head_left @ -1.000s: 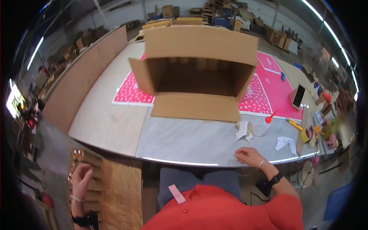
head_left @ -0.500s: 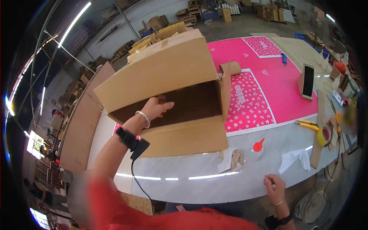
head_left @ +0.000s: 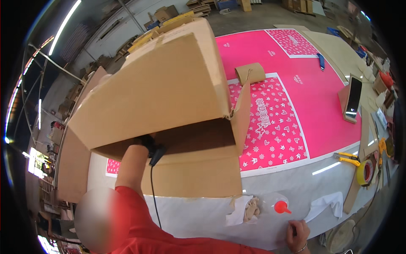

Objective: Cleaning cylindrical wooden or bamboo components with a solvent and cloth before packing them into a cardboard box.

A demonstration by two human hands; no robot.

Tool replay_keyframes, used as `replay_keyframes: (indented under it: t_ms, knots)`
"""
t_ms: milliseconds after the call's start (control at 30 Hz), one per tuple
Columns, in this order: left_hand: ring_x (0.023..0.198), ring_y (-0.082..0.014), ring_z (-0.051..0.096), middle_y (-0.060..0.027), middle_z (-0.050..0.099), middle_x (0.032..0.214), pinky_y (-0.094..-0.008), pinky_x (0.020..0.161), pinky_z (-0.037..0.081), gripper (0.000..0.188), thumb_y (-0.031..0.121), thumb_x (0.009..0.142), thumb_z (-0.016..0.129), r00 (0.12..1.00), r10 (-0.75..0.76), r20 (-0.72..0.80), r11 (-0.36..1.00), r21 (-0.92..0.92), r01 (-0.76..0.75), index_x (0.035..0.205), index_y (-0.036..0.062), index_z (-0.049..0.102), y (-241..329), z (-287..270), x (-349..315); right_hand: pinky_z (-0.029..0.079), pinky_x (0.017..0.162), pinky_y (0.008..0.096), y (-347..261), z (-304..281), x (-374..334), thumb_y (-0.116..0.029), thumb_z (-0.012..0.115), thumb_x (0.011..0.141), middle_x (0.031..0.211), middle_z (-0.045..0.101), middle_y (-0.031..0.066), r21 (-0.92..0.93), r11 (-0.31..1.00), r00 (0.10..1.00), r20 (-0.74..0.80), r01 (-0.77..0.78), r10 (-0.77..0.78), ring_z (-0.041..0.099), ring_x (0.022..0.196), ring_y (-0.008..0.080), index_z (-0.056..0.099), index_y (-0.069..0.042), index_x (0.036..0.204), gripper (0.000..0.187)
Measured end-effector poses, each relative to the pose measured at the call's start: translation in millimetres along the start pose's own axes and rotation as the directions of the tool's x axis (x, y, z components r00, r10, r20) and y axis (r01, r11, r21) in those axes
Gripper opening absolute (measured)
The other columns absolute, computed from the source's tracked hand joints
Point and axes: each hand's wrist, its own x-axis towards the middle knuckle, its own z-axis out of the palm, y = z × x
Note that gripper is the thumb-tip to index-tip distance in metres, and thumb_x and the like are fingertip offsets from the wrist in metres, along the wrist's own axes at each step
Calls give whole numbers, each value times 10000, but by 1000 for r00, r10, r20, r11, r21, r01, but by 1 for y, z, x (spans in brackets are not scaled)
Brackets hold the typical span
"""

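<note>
A large open cardboard box point(head_left: 152, 93) lies on its side, its mouth facing me. My left arm point(head_left: 132, 167) reaches into that mouth up to the wrist. The box's dark inside hides my left hand and its fingers. A black wrist device point(head_left: 153, 150) with a cable shows at the opening. One flap lies flat toward me and another stands out on the right. My right hand point(head_left: 298, 233) rests with curled fingers at the table's near edge, holding nothing I can see. Close to it are a white cloth point(head_left: 325, 206) and a clear bottle with a red nozzle cap point(head_left: 282, 207).
A crumpled rag point(head_left: 245, 210) lies before the box. Pink printed sheets point(head_left: 270, 122) cover the table's far side, with a cardboard roll point(head_left: 249, 73) on them. At right are a propped phone point(head_left: 353, 99), a yellow cutter knife point(head_left: 347, 158) and a yellow tape roll point(head_left: 364, 172).
My left hand has gone deeper into the box and out of sight. My right hand has come down to the table's edge, its fingers more curled. The whole view has shifted closer.
</note>
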Motion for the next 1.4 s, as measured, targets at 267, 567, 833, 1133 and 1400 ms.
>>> replay_keyframes:
  t_ms: [267,567,833,1133,1400]
  knots:
    - [951,-219,600,-114,600,1064,-343,762,529,549,378,810,703,992,-121,44,986,123,115,1164,-13,551,-15,-39,-15,451,579,386,1,-6,-1,-33,582,828,800,593,157,73,997,997,77,15,-21,555,653,319,608,-23,977,151]
    - [962,-227,598,-113,599,1061,-341,778,524,547,362,796,718,973,-229,-4,948,225,224,1154,-15,548,-30,-44,-45,445,597,402,8,-6,3,-27,567,836,795,585,160,102,992,996,41,74,-79,547,666,333,605,-10,963,133]
    - [986,-238,593,-117,600,1059,-335,806,513,586,349,772,735,994,-108,-28,994,34,109,1178,-13,516,-8,32,17,439,593,404,4,-7,-1,-14,570,830,775,577,164,67,998,999,44,10,-13,545,661,329,612,-4,964,141]
    - [1005,-235,587,-114,598,1079,-334,824,504,594,357,766,732,998,12,-59,986,-168,-22,1187,0,513,-77,54,65,449,612,409,-5,-3,1,-29,571,828,790,585,159,-18,999,996,73,-40,42,548,675,344,613,-18,957,137]
    - [1022,-232,582,-111,596,1097,-334,840,497,601,365,761,730,988,106,-115,938,-319,-137,1195,12,511,-145,48,61,438,609,431,-6,2,-1,-53,594,818,813,581,159,-51,995,995,42,-83,85,535,680,361,600,-23,961,146]
